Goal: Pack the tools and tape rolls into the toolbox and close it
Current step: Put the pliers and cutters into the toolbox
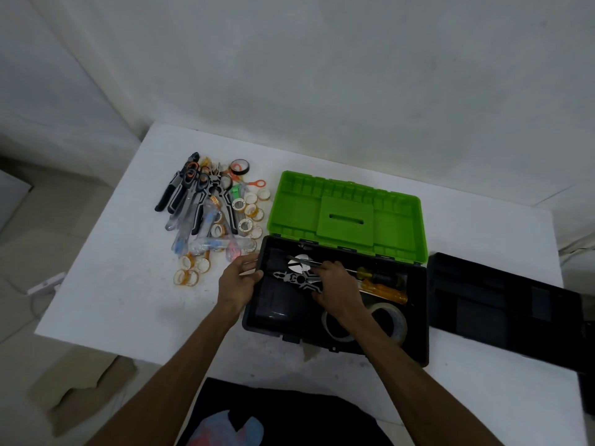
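Both our hands were at the open toolbox [335, 344].

Our right hand [335, 286] lay curled over the pliers [291, 279] inside the box, apparently gripping them. Our left hand [238, 281] rested on the box's left rim, fingers loosely bent, holding nothing we could make out. Screwdrivers [383, 283] and a clear tape roll [391, 320] lay right of our right hand; the remaining tools and tape rolls [214, 214] were piled beyond our left.

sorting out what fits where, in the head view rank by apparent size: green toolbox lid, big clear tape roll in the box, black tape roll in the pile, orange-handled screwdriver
1. green toolbox lid
2. big clear tape roll
3. orange-handled screwdriver, partly hidden by the right hand
4. black tape roll, farther from the camera, so its true size is unsure
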